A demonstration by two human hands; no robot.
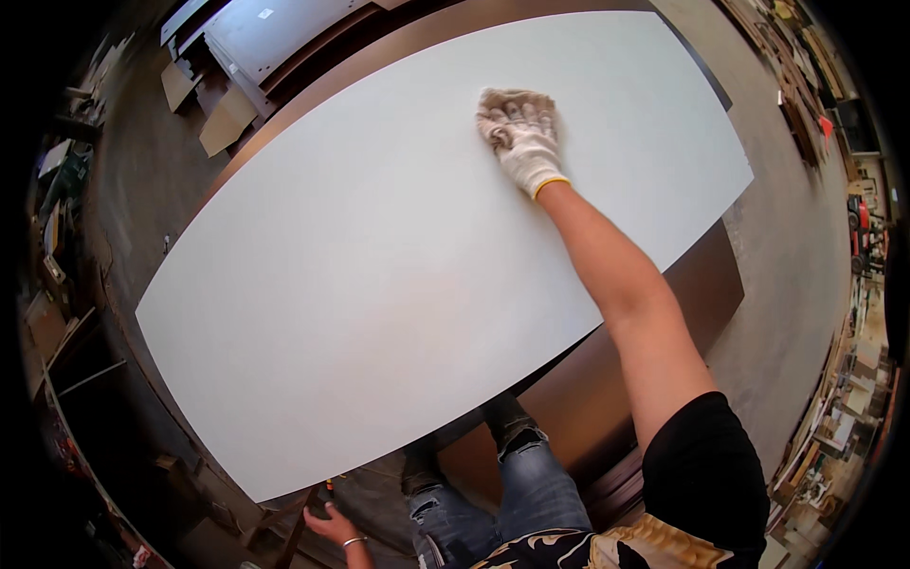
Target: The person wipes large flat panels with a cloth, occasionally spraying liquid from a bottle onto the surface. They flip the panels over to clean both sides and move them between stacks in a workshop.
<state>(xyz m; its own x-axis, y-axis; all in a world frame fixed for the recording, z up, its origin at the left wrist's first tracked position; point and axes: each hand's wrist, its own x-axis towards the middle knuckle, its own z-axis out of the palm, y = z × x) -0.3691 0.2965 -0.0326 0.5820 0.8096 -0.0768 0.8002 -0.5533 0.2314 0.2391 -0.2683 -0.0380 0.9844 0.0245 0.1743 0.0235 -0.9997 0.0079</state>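
Note:
A large white panel (379,256) lies flat before me, its straight edges bent by the lens. My right hand (523,140), in a white knitted glove with a yellow cuff rim, is stretched to the far part of the panel. It presses a crumpled, brownish-white cloth (517,96) onto the surface, fingers over the cloth. My bare left hand (334,524), with a bracelet at the wrist, is low beside the panel's near edge. Its fingers are apart and I see nothing held in them.
Brown panels (697,284) lie beneath the white one and stick out at the right. More pale sheets (275,33) are stacked at the far left, with cardboard-coloured pieces (228,120) beside them. Boards (806,114) and offcuts line the right side of the concrete floor (787,228).

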